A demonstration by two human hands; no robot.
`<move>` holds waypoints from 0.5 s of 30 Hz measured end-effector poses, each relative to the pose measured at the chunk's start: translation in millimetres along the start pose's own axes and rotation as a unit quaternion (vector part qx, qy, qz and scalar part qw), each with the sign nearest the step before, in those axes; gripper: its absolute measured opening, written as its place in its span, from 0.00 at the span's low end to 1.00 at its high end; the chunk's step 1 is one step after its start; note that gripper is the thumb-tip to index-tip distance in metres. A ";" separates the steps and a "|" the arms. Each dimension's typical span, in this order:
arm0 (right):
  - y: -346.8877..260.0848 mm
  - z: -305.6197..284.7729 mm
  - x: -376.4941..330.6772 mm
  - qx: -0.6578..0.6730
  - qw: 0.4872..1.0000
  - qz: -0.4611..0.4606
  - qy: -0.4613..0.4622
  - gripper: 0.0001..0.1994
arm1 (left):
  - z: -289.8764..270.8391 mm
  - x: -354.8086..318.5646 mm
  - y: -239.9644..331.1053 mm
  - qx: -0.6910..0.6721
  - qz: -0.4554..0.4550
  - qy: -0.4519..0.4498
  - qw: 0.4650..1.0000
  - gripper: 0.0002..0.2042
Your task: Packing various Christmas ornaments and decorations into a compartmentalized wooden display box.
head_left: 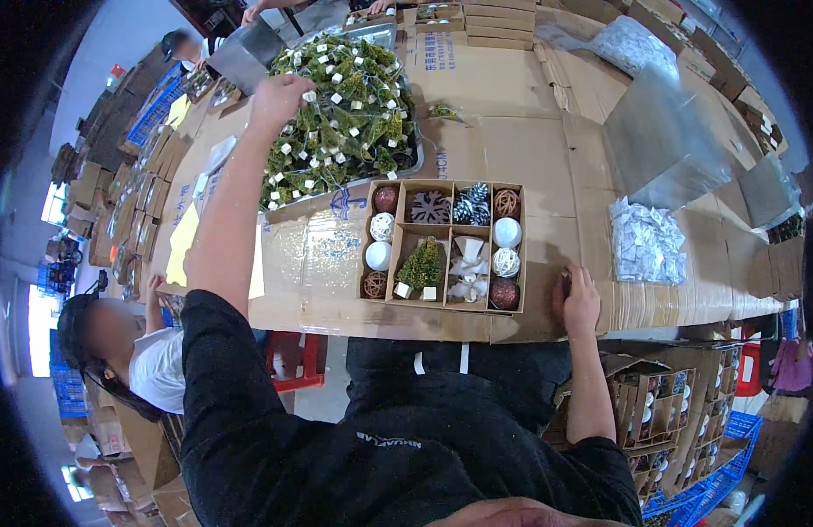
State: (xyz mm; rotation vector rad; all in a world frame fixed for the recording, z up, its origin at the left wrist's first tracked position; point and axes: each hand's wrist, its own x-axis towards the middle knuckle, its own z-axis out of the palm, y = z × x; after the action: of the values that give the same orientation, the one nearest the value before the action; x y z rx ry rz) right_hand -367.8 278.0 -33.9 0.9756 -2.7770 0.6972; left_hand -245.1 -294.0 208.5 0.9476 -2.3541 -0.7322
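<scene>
My left hand reaches far forward to a metal tray heaped with small green miniature trees on white cube bases; its fingers close on one at the pile's left edge. My right hand rests fingers-down on the cardboard-covered table, just right of a compartmented cardboard box. The box holds ball ornaments in white, dark red and wicker, a snowflake, pine cones, white bows and one small green tree.
A pile of small white packets lies right of the box, with clear plastic sheets beyond. A seated person is at my left; other hands work at the table's far end. Filled boxes are stacked at lower right.
</scene>
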 end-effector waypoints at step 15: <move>-1.2 -1.3 -1.4 0.027 0.999 -0.024 0.029 0.13 | -43.5 29.7 57.7 -0.313 -0.149 -0.159 0.924 0.07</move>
State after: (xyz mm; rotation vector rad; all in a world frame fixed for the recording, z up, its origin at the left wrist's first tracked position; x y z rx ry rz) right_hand -366.0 278.5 -32.6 1.0113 -2.6889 0.7843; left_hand -264.2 -293.1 284.3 0.9432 -2.0048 -1.7442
